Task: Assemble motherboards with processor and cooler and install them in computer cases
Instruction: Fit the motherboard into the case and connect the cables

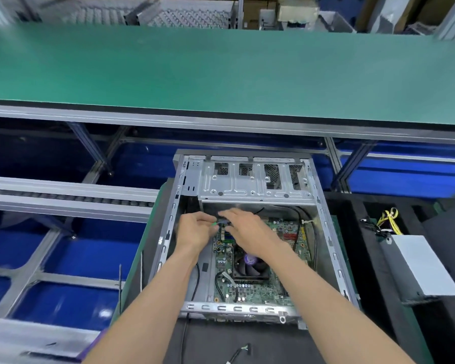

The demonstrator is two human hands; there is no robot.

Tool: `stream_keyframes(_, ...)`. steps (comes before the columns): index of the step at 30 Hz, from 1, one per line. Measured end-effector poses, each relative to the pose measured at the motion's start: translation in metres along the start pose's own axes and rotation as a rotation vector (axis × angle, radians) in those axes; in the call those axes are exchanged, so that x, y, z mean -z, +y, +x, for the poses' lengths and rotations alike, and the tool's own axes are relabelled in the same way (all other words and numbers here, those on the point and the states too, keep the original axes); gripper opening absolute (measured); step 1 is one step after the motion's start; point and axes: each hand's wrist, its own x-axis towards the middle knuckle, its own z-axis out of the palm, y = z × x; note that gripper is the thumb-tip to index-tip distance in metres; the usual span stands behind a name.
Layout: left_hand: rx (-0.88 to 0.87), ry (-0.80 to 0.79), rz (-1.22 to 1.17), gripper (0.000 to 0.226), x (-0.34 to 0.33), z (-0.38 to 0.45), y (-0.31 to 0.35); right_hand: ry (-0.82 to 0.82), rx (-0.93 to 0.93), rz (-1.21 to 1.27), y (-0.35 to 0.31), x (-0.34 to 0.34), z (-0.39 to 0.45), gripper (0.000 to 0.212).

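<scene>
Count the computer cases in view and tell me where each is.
1: the open computer case lies at centre on the dark mat, with both hands inside it. No other shows in this view.

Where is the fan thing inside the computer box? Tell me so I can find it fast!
Find the open metal computer case in the middle, below the long green bench. Inside lies a green motherboard, under the right hand. The cooler sits at its centre: the only square black block, with fan blades and a purple round hub.
</scene>
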Motion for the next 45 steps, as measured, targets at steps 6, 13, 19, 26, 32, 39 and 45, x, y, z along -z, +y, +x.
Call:
stream_keyframes(6,0.072,-0.026,-0.235,0.03,-0.015,0.009,0.003,0.05,-0.134,0.127,0.011,-0.01,0.02,0.02)
stream_keyframes(13,0.149,-0.092,-0.467,0.034,-0.022,0.019,-0.001,0.131,-0.216,0.313,0.026,-0.02,0.023,0.015)
stream_keyframes(19,0.133,-0.135,-0.485,0.036,-0.019,0.019,-0.002,0.138,-0.211,0.371,0.026,-0.02,0.023,0.016)
stream_keyframes(26,0.108,-0.154,-0.45,0.038,-0.017,0.019,-0.002,0.129,-0.218,0.384,0.025,-0.018,0.023,0.018)
stream_keyframes(32,0.127,-0.036,-0.378,0.024,-0.017,0.016,0.0,0.163,-0.278,0.378,0.024,-0.018,0.024,0.022)
stream_keyframes(39,0.141,0.209,0.161,0.023,-0.012,0.018,-0.014,0.211,-0.327,0.39,0.025,-0.017,0.025,0.024)
stream_keyframes(45,0.077,0.048,0.16,0.025,-0.019,0.02,-0.02,0.124,-0.395,0.451,0.026,-0.014,0.034,0.025)
